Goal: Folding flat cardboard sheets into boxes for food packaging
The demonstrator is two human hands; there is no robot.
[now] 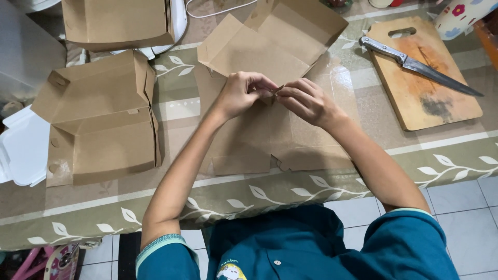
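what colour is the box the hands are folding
Plain brown cardboard box, unprinted, pinched by the left hand and right hand; head view.

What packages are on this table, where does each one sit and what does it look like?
Flat brown cardboard box blank: table centre, unfolded, both the left hand and right hand pinching a tab.
Folded brown cardboard box: left of it, open, rectangular.
Another brown cardboard box: top left, partly out of view.
No labels, signs or screens.

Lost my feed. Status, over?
Left hand and right hand pinching a tab on the flat cardboard box. Folded box left, knife right. Nothing blocking.
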